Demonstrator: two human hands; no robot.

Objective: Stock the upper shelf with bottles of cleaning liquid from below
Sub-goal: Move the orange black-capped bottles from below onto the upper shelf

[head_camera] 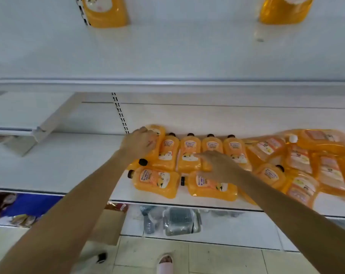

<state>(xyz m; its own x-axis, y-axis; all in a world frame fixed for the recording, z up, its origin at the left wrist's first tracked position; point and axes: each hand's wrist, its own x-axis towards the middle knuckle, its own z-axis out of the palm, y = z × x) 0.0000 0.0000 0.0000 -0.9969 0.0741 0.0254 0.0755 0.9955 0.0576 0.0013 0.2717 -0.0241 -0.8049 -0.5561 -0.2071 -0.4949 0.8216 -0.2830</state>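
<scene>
Several orange bottles of cleaning liquid with black caps lie on the lower shelf (pixel 69 167). My left hand (pixel 139 142) grips the leftmost bottle (pixel 154 153), which lies with its cap toward me. My right hand (pixel 217 165) reaches over the row, fingers curled around a bottle (pixel 206 167) in the middle; the hand hides most of that bottle. Two more bottles (pixel 156 180) (pixel 213 187) lie flat at the shelf's front. On the upper shelf (pixel 167 56) two orange bottles (pixel 106 12) (pixel 284 9) stand at the back.
Orange refill pouches (pixel 306 165) are piled on the lower shelf's right side. A bottom shelf holds clear containers (pixel 181 222). A cardboard box (pixel 108 224) sits on the tiled floor, near a slippered foot (pixel 165 264). A slotted upright (pixel 120 113) runs behind the shelves.
</scene>
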